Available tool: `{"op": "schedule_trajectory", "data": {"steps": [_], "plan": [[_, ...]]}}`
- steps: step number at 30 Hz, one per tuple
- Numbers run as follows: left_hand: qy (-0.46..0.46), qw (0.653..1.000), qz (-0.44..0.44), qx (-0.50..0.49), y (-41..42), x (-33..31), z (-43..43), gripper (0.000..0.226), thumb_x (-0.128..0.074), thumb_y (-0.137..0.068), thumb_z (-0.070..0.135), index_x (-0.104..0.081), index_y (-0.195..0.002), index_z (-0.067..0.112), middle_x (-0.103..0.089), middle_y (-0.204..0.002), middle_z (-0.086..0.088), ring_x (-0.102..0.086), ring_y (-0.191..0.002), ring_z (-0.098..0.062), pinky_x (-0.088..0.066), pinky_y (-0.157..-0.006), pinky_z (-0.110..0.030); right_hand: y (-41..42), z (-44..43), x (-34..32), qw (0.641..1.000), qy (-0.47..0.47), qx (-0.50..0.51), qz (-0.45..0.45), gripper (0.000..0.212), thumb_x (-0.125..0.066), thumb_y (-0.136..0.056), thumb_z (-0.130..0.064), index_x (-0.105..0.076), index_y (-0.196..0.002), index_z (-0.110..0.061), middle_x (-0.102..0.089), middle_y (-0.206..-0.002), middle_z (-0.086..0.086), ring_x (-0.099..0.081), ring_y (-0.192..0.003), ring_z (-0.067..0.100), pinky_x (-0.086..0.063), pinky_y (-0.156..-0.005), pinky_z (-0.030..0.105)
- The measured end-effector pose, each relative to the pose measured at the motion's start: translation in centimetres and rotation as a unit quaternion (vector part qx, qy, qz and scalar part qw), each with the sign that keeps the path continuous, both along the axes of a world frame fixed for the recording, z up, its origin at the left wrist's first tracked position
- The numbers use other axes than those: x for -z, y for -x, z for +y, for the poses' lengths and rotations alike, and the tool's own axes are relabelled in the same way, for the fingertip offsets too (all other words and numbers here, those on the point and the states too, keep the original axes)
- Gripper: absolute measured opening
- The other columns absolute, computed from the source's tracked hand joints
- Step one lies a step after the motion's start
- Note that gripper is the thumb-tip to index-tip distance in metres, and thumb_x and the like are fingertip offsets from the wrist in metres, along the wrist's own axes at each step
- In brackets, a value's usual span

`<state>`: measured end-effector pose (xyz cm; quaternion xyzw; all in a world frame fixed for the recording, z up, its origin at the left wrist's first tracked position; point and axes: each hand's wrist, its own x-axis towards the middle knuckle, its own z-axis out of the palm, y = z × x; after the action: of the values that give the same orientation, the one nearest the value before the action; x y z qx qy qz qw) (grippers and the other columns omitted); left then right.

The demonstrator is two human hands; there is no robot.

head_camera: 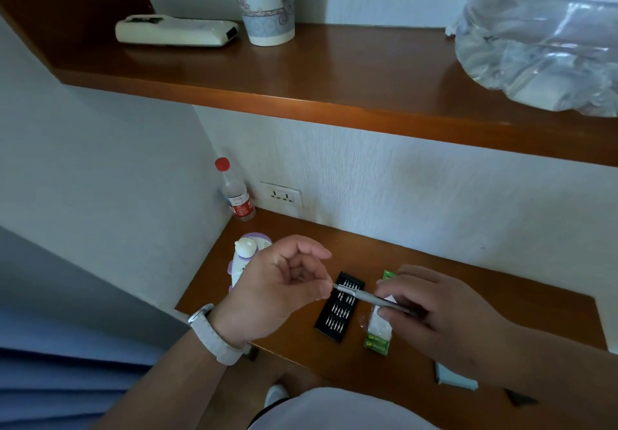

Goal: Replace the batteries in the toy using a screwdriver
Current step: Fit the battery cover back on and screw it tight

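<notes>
My right hand (431, 312) grips a thin silver screwdriver (368, 297) that points left over the desk. The thumb and forefinger of my left hand (284, 287) pinch the screwdriver's tip end. Below them lies a black tray of screwdriver bits (337, 312), open, with rows of small bits. To its right is a green pack of batteries (378, 336), partly covered by my right hand. The white and purple toy (245, 252) lies at the desk's left end, partly hidden behind my left hand.
A red-capped bottle (235, 192) stands in the back corner beside a wall socket (282, 194). A pale blue box (456, 378) lies near the desk's front right. The shelf (334, 72) above holds a remote control (177, 30), a paper cup (264, 2) and a plastic bag (541, 38).
</notes>
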<state>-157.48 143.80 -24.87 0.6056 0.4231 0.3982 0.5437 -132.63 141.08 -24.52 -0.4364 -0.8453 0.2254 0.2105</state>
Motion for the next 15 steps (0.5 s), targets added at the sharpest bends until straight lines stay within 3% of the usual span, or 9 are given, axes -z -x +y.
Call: {"op": "schedule_trajectory", "data": {"steps": [2,5,8,15], "plan": [[-0.019,1.0,0.001,-0.015,-0.2,0.1,-0.4,0.034,-0.074,-0.076,-0.009,-0.062,-0.104,0.005,-0.074,-0.08,-0.005,-0.07,-0.071,-0.012,-0.056,-0.068,-0.019,0.3,-0.2,-0.1,0.998,0.041,0.024,0.038,0.004,-0.053,-0.092,-0.043,-0.057,-0.092,-0.044,-0.051,-0.083,-0.022,-0.051,-0.071,0.006,-0.037,-0.056,0.013],[-0.032,0.998,-0.023,-0.047,-0.4,0.3,-0.9,0.036,-0.075,-0.073,0.002,-0.061,-0.105,0.006,-0.075,-0.08,-0.005,-0.071,-0.073,-0.014,-0.058,-0.069,-0.022,0.9,-0.5,-0.3,0.992,0.072,0.063,0.086,0.019,-0.061,-0.093,-0.03,-0.057,-0.083,-0.045,-0.057,-0.083,-0.024,-0.056,-0.076,0.006,-0.04,-0.06,0.014],[-0.027,0.996,-0.056,-0.068,-0.7,0.7,-1.1,0.036,-0.078,-0.074,0.002,-0.061,-0.106,0.007,-0.074,-0.079,-0.006,-0.071,-0.072,-0.016,-0.059,-0.069,-0.025,1.6,-1.1,-0.2,0.981,0.106,0.101,0.124,0.019,-0.062,-0.093,-0.025,-0.06,-0.083,-0.041,-0.06,-0.078,-0.027,-0.057,-0.075,0.002,-0.04,-0.059,0.011],[0.06,0.972,-0.182,-0.14,-1.6,0.7,-1.3,0.036,-0.075,-0.071,-0.001,-0.061,-0.103,0.006,-0.071,-0.073,-0.006,-0.066,-0.061,-0.016,-0.055,-0.055,-0.025,4.1,-2.0,0.7,0.937,0.184,0.189,0.23,0.012,-0.062,-0.093,-0.025,-0.066,-0.084,-0.03,-0.061,-0.071,-0.014,-0.054,-0.063,0.0,-0.042,-0.055,0.014]]}}
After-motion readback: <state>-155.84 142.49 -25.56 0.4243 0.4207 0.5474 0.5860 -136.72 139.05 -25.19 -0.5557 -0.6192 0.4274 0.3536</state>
